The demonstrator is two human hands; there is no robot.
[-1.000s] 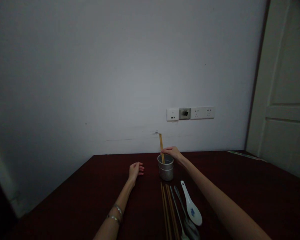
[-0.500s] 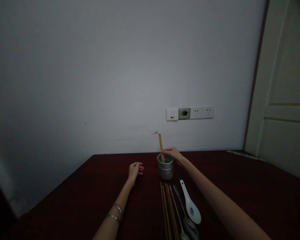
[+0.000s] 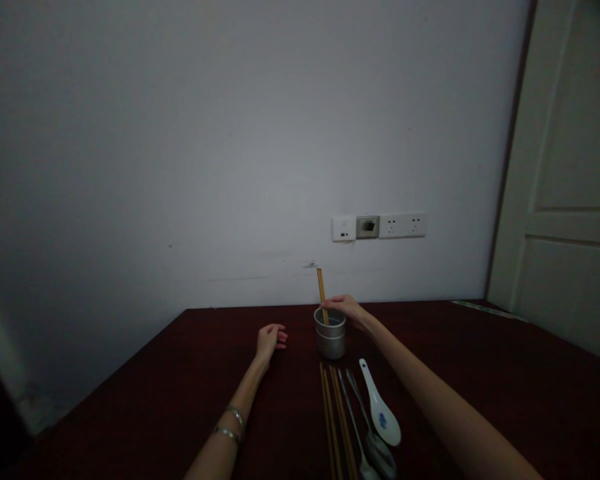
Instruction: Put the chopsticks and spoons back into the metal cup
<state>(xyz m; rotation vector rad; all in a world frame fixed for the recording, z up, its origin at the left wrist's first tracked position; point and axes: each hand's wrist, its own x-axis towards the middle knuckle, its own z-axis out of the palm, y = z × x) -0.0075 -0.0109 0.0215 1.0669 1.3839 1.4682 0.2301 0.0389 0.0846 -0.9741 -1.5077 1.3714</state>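
Note:
My right hand [image 3: 344, 306] is closed in a pinch around a pair of chopsticks [image 3: 321, 285]. Their lower ends are inside a grey metal cup [image 3: 332, 344], and they lean slightly left against its opening. My left hand [image 3: 270, 341] rests on the table left of the cup, fingers loosely bent and a little apart, holding nothing. In front of the cup lie several more chopsticks [image 3: 335, 420], side by side. Right of them are two metal spoons [image 3: 353, 427] [image 3: 375, 445] and a white ceramic spoon [image 3: 379, 405] with a blue pattern.
The dark red table [image 3: 190, 387] runs back to a pale wall [image 3: 260, 167]. Sockets and switches [image 3: 403, 225] are set in the wall above the cup. A thin flat strip [image 3: 487, 310] lies at the table's back right, near a white door [image 3: 570, 200].
Almost nothing differs. The right hand still pinches the chopsticks in the cup, and the left hand stays in place; the view has shifted very slightly.

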